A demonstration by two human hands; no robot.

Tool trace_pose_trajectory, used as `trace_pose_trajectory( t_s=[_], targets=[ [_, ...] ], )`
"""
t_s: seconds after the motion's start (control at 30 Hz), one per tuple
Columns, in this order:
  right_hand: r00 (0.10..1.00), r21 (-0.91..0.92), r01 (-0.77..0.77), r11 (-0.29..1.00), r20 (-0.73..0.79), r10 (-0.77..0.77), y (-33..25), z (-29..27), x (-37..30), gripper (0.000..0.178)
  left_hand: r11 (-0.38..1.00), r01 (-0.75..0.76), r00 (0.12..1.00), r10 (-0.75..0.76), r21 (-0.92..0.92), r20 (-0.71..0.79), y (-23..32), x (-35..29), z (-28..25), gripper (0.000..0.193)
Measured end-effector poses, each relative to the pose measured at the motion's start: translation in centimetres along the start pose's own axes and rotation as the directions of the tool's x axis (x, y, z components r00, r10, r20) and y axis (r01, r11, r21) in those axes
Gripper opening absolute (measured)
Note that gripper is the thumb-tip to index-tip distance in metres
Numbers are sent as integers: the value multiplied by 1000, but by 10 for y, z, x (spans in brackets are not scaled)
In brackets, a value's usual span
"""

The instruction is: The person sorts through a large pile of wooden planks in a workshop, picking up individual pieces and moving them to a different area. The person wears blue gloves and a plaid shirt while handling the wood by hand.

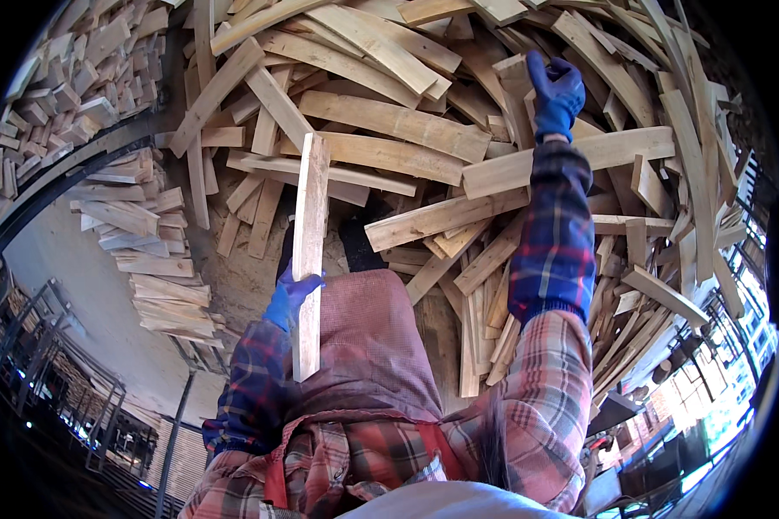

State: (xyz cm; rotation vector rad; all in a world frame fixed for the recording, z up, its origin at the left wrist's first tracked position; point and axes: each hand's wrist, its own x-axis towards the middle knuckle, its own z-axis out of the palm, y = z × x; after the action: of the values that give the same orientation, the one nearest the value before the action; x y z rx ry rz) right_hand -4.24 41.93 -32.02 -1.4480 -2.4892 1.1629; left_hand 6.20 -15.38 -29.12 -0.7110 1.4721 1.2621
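Note:
My left hand (294, 298), in a blue glove, is wrapped round a long pale wooden board (311, 208). The board stands nearly lengthwise in front of me, its near end over the reddish apron (363, 337) on my lap. Stretched far out to the right, my gloved right hand (556, 93) is over the heap of loose boards (398, 121). Its thumb and fingers are apart, with no board seen between them. Just left of its thumb is the end of a short board (512, 67). A wide board (614, 149) crosses the heap near my right wrist.
Stacked short boards (160, 268) form a row on the left, beside a concrete floor (78, 251). Beyond a dark curved metal bar (69, 160) lies another pile of cut wood pieces (86, 78). Metal racks (61, 363) stand at the lower left.

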Motion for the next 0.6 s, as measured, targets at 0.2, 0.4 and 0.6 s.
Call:
trace_pose_trajectory(
  t_s=[0.2,0.4,0.6],
  targets=[
    [813,-385,547,743,34,-581,19,29,-26,102,1000,20,1000,-20,21,0,30,4,19,50],
    [929,-642,371,671,246,-278,-23,46,-95,90,993,113,960,-101,-29,261,88,15,37,49],
    [624,-40,767,640,279,-730,-127,32,-266,91,821,515,583,-126,-245,802,135,12,55,53]
  ],
)
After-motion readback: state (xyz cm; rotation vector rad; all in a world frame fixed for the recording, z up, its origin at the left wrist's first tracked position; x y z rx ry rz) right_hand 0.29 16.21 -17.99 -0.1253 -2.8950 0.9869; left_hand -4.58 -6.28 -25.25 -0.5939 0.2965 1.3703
